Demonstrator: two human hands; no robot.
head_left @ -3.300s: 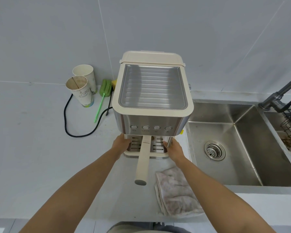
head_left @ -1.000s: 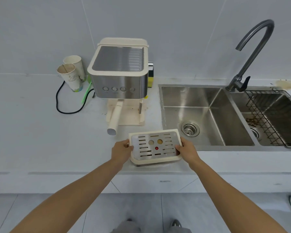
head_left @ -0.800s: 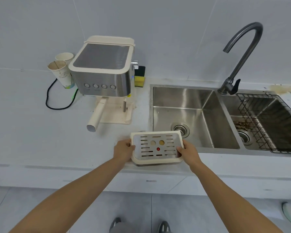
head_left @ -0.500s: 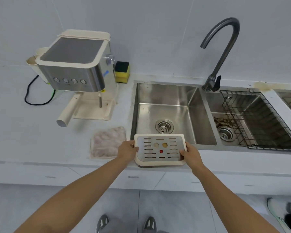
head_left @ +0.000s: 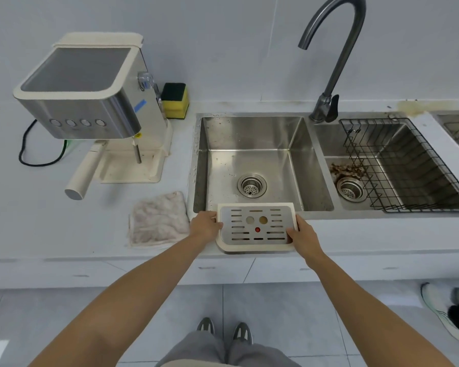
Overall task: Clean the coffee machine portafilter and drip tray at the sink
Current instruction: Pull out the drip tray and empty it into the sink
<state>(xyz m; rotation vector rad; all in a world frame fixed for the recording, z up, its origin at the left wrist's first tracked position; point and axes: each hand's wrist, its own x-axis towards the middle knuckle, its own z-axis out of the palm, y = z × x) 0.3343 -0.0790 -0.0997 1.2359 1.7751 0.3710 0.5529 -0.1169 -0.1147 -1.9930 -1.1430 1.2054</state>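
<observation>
I hold the cream drip tray (head_left: pixel 255 227), topped by a slotted steel grate, level over the front rim of the left sink basin (head_left: pixel 252 160). My left hand (head_left: pixel 206 225) grips its left edge and my right hand (head_left: pixel 301 235) grips its right edge. The coffee machine (head_left: pixel 90 102) stands on the counter at the left, its base bare where the tray sat. The portafilter (head_left: pixel 86 172) is still locked in the machine, its cream handle pointing toward me.
A crumpled cloth (head_left: pixel 158 219) lies on the counter left of the sink. A yellow-green sponge (head_left: pixel 175 100) stands behind the machine. The tap (head_left: pixel 334 56) arches over the basins. A wire basket (head_left: pixel 400 162) sits in the right basin. Another person's shoe (head_left: pixel 445 311) is at lower right.
The tray came out of the machine and travelled right with both hands, from in front of the machine to the front edge of the left basin. The cloth is now uncovered.
</observation>
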